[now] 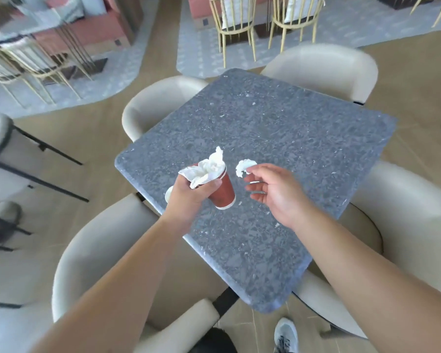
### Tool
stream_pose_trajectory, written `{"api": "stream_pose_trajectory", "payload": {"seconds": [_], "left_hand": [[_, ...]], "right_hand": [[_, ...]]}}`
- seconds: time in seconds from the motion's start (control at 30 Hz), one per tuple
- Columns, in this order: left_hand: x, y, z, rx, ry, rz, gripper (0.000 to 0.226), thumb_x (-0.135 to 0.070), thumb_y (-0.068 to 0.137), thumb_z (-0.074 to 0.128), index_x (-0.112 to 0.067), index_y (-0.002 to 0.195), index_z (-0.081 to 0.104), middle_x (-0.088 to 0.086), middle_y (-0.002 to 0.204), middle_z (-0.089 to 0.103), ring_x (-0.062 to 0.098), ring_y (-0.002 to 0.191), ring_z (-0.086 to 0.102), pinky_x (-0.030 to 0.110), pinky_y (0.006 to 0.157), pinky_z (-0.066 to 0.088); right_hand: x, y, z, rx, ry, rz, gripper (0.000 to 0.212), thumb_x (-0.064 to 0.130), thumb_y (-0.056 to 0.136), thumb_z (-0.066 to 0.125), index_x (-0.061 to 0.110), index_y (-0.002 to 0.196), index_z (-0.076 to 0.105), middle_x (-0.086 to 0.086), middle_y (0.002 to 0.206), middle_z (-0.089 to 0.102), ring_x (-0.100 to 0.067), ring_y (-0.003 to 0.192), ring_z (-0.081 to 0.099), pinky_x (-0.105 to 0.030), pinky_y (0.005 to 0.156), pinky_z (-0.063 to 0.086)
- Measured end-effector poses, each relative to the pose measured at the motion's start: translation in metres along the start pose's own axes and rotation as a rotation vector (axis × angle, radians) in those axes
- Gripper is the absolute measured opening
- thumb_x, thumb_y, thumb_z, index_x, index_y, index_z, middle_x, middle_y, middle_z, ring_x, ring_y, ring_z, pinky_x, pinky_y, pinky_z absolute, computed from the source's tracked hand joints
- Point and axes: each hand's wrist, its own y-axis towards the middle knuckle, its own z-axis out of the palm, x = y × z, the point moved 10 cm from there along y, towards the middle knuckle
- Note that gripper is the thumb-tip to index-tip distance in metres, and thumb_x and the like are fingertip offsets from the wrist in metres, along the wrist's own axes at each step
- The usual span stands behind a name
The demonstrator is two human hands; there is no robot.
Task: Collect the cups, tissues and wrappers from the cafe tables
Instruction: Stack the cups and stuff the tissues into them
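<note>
My left hand (189, 193) grips a red paper cup (224, 193), tilted with its mouth toward the upper left, above the near left part of the grey stone table (278, 128). Crumpled white tissues (206, 169) fill the cup's mouth and stick out of it. A second white object (169, 194), partly hidden, shows behind my left hand. My right hand (273, 189) is just right of the cup and pinches a small crumpled white tissue (243, 166) between thumb and forefinger, held above the table.
Cream upholstered chairs (323, 64) surround the table on all sides; one (99, 250) is at the near left corner. Yellow wire chairs (237, 29) and pink sofas stand farther back. My shoe (285, 335) is on the wooden floor below the table's near corner.
</note>
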Motion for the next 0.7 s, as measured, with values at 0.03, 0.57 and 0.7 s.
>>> {"api": "stream_pose_trajectory", "payload": {"seconds": [0.03, 0.57, 0.7], "left_hand": [[-0.002, 0.000, -0.006, -0.001, 0.012, 0.008, 0.039, -0.013, 0.081, 0.083, -0.012, 0.115, 0.063, -0.013, 0.079, 0.069, -0.001, 0.061, 0.059, 0.011, 0.053, 0.043], [0.035, 0.060, -0.148, -0.161, 0.030, -0.009, 0.075, -0.022, 0.067, 0.088, -0.011, 0.130, 0.048, 0.002, 0.115, 0.069, 0.019, 0.104, 0.068, 0.032, 0.089, 0.055], [0.068, 0.076, -0.162, -0.155, 0.007, -0.055, 0.071, -0.006, 0.076, 0.088, -0.023, 0.130, 0.045, -0.001, 0.119, 0.068, 0.017, 0.107, 0.067, 0.031, 0.091, 0.056]], "right_hand": [[-0.002, 0.002, 0.006, 0.017, -0.001, 0.010, 0.006, 0.017, 0.090, 0.060, 0.014, 0.093, 0.064, -0.001, 0.078, 0.068, -0.012, 0.064, 0.063, -0.022, 0.055, 0.046], [-0.043, 0.048, 0.110, 0.026, -0.079, 0.075, 0.010, 0.012, 0.090, 0.056, 0.014, 0.088, 0.065, -0.003, 0.077, 0.067, -0.013, 0.065, 0.062, -0.024, 0.058, 0.046], [-0.060, 0.061, 0.122, -0.019, -0.109, 0.083, 0.010, 0.013, 0.090, 0.057, 0.013, 0.089, 0.067, -0.002, 0.076, 0.069, -0.014, 0.066, 0.063, -0.025, 0.058, 0.048]]}}
